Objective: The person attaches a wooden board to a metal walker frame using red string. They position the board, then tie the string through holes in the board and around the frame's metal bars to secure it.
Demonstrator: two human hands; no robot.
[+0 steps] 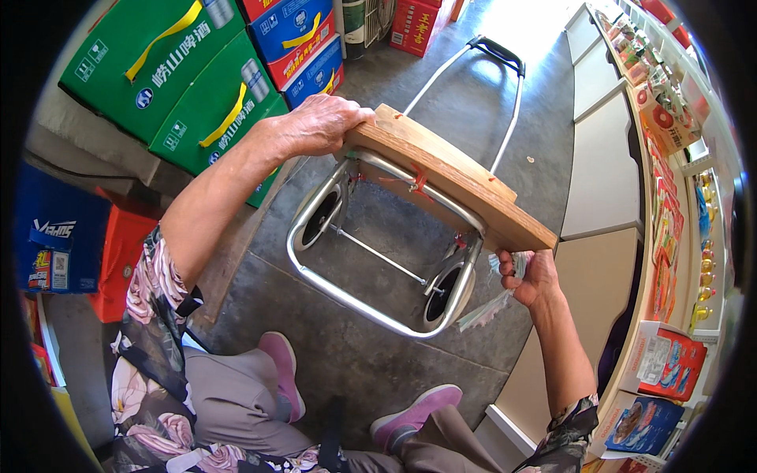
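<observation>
A metal-tube hand cart [359, 305] with two wheels and a black pull handle [498, 54] is tilted in front of me. A wooden board [457, 188] lies across its frame, and red string [418, 188] is tied around the tube beside it. My left hand [325, 124] is closed over the board's left end. At the other end, my right hand [534, 277] has its fingers curled just under the board's corner. A crumpled strip of clear plastic [487, 310] trails from those fingers. Whether they also press on the wood is partly hidden.
Green cartons [197, 118] with yellow straps and blue-red cartons [292, 35] are stacked at the left. A blue box [59, 229] stands nearer. Along the right runs a white cabinet [603, 173] beneath shelves of packaged goods [666, 236]. My pink shoes [414, 410] rest on grey floor.
</observation>
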